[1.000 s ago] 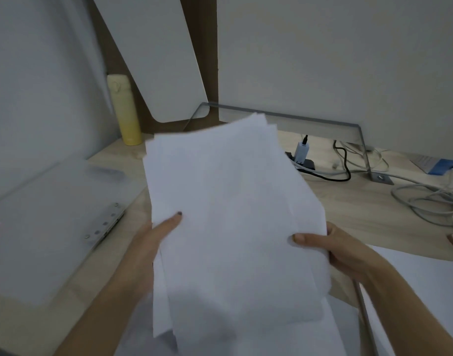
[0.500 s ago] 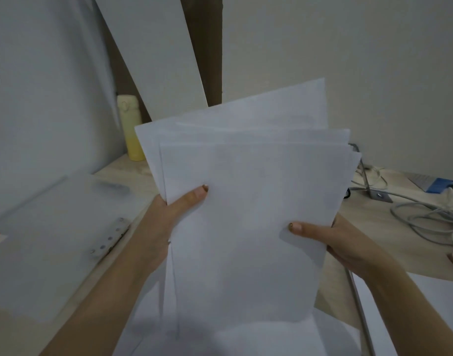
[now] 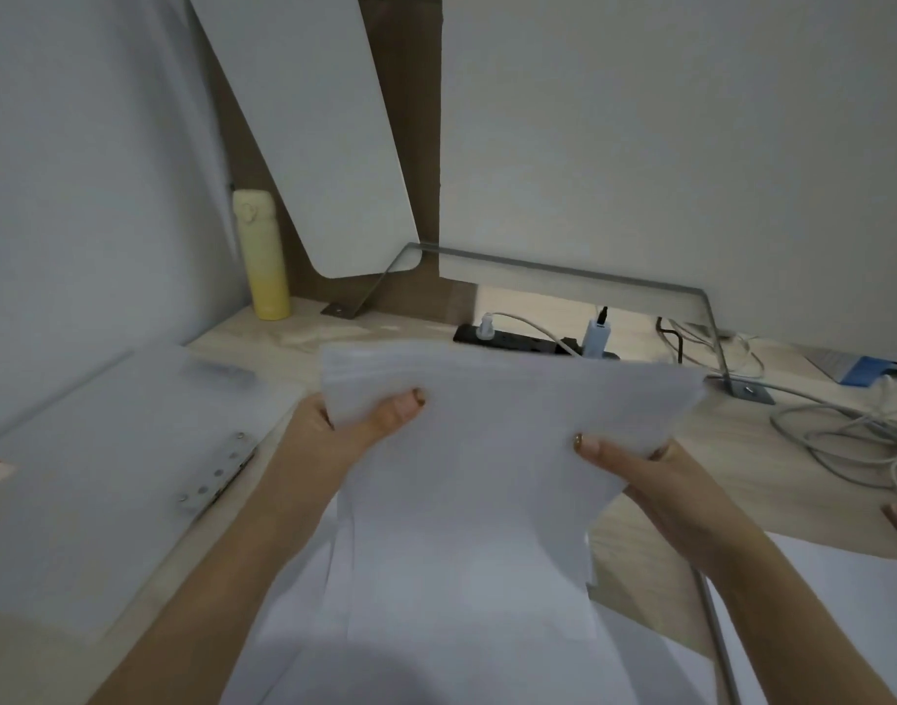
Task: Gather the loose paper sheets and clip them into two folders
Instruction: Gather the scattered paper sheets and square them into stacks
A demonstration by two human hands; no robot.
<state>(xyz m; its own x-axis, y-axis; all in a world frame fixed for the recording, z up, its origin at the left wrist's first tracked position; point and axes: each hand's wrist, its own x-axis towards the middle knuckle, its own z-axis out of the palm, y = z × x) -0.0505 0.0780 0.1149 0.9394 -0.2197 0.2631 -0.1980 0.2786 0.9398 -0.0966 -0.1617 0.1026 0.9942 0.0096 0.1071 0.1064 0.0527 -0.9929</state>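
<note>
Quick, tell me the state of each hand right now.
Left hand: grips the stack of paper sheets at its left edge.
Right hand: grips the same stack at its right edge.

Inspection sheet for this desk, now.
Surface: wooden desk, largely covered at left and front.
Job's things: sheets held as one stack; translucent folder lies flat at left.
Clutter: yellow bottle upright, back left; blue item far right.
Grippers: left hand and right hand grip the sheets' sides, thumbs on top.
Cables: power strip with two plugs; grey cables tangled at right.
Surroundings: white walls; board leaning in the corner.
</note>
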